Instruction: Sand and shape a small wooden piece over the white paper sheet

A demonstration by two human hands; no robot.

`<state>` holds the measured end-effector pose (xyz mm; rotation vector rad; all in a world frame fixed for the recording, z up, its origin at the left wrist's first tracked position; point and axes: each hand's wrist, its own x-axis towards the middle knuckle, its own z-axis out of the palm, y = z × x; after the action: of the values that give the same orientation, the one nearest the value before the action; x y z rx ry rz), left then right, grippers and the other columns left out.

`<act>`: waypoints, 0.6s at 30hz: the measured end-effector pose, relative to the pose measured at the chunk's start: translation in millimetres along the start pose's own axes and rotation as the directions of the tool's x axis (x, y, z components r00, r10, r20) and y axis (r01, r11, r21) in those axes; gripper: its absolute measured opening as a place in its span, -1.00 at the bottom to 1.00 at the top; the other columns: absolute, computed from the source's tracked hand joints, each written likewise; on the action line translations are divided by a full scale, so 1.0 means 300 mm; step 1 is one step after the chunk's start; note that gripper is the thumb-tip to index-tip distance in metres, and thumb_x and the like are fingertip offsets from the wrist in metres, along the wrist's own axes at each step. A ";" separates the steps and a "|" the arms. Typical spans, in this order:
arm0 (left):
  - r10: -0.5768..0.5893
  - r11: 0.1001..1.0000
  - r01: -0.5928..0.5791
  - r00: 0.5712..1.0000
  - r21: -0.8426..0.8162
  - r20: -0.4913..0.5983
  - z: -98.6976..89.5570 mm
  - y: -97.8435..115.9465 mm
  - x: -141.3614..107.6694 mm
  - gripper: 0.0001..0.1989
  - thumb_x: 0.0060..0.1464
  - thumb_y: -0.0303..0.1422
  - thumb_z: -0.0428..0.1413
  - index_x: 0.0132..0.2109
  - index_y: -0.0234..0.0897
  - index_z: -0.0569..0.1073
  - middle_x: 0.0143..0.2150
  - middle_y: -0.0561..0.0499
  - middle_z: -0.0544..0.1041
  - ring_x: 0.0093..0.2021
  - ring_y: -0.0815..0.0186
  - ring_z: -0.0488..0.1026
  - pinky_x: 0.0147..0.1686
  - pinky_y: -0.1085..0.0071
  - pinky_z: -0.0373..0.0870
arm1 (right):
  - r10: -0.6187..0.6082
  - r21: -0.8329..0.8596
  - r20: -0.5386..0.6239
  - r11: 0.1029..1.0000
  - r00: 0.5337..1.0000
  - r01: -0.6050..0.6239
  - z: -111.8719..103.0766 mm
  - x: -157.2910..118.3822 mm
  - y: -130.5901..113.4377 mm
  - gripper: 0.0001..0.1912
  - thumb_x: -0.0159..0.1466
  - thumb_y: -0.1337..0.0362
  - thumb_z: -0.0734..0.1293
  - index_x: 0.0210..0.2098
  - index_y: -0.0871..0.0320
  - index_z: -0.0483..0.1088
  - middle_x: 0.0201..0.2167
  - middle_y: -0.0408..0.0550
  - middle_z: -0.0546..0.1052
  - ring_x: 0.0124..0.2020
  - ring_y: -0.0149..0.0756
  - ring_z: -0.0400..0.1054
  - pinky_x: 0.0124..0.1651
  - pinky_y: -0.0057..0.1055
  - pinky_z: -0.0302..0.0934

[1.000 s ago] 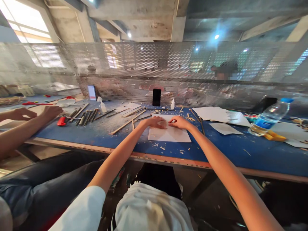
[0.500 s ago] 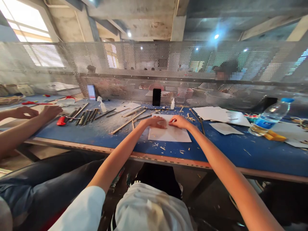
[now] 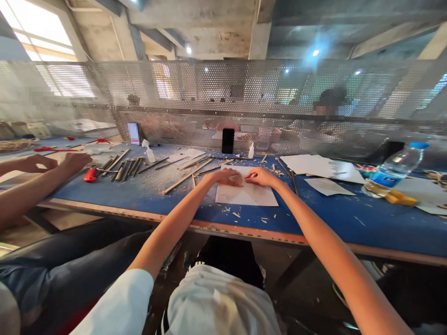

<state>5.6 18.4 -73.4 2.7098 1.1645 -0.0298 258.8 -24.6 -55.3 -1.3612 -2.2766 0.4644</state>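
Note:
A sheet of white paper (image 3: 256,198) lies on the blue tabletop in front of me. My left hand (image 3: 227,177) rests on its left part, fingers stretched out towards the middle and holding nothing that I can see. Over the paper's upper right, my right hand (image 3: 260,177) has its thumb and fingertips pinched together. Whatever may be between those fingertips is too small to make out. The two hands are close but apart. Pale wood shavings (image 3: 236,214) are scattered along the paper's near edge.
Wooden sticks (image 3: 181,181) and tools with dark handles (image 3: 128,168) lie to the left. A phone (image 3: 228,141) stands by the perforated screen (image 3: 195,116), near a small white bottle (image 3: 251,150). Rightward are more papers (image 3: 314,165) and a water bottle (image 3: 394,170). A co-worker's hands (image 3: 70,162) are far left.

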 end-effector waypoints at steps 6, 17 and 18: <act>-0.023 1.000 0.023 1.000 0.006 0.014 -0.008 0.015 -0.011 -0.06 0.28 0.25 0.12 0.58 -0.17 0.18 0.59 -0.16 0.21 0.53 -0.07 0.15 0.46 0.14 0.15 | 0.012 0.001 0.055 1.000 0.998 -0.012 0.002 0.004 0.013 -0.80 0.23 0.10 0.57 -0.29 0.10 0.73 -0.31 -0.04 0.73 -0.35 -0.24 0.51 -0.28 -0.41 0.29; -0.016 1.000 0.016 1.000 0.000 0.008 -0.003 0.003 -0.006 -0.08 0.26 0.25 0.12 0.59 -0.05 0.17 0.57 -0.11 0.25 0.52 -0.07 0.19 0.44 0.10 0.18 | 0.038 0.025 0.065 0.999 0.997 -0.040 0.007 0.004 0.006 -0.83 0.25 0.13 0.57 -0.29 0.09 0.72 -0.26 -0.02 0.71 -0.32 -0.24 0.51 -0.23 -0.38 0.32; -0.015 1.000 0.015 1.000 -0.003 0.009 -0.004 0.003 -0.007 -0.08 0.27 0.24 0.12 0.59 -0.07 0.17 0.58 -0.12 0.24 0.52 -0.08 0.18 0.44 0.10 0.18 | 0.032 0.018 0.044 0.999 0.999 -0.033 0.007 0.003 0.006 -0.84 0.25 0.13 0.58 -0.29 0.08 0.72 -0.25 -0.02 0.71 -0.31 -0.24 0.51 -0.22 -0.38 0.33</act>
<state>4.9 16.5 -72.1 2.6956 1.1820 -0.0430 258.6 -23.1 -57.6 -1.3930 -2.2823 0.5304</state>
